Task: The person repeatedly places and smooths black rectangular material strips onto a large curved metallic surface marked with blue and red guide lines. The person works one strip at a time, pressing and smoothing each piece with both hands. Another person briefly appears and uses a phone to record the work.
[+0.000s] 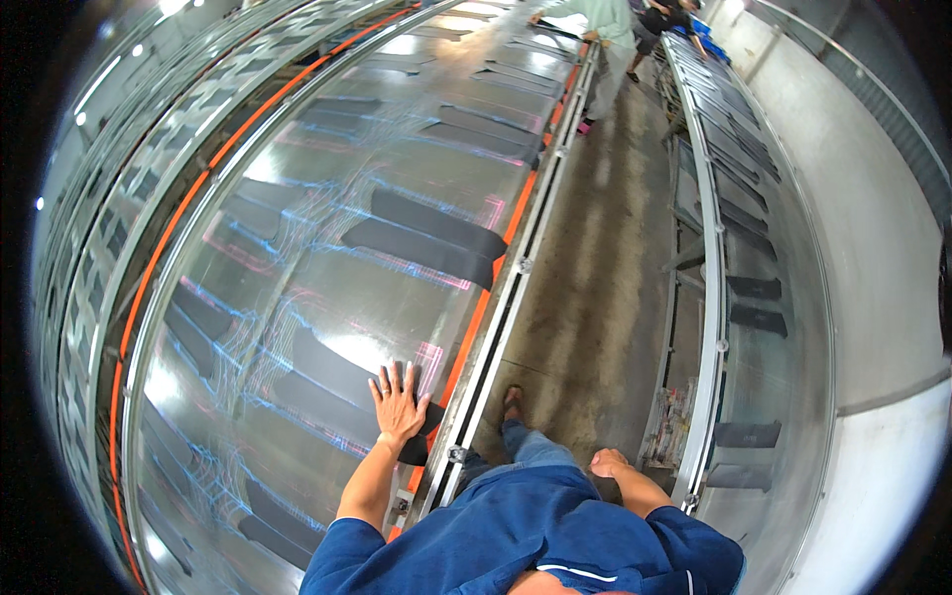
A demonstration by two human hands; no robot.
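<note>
My left hand lies flat with its fingers spread on a dark grey fabric piece on the long table to my left. A second dark piece lies alongside it, nearer to me. Their right ends reach over the table's orange edge strip. Blue and pink lines mark the grey tabletop around them. At my right side, over the aisle, my right hand hangs low with its fingers curled. The inside of that hand is hidden.
More dark pieces lie farther up the table. A metal rail runs along its side. Across the concrete aisle stands another long table with dark pieces. A person in pale green leans over the left table far ahead; another works beyond.
</note>
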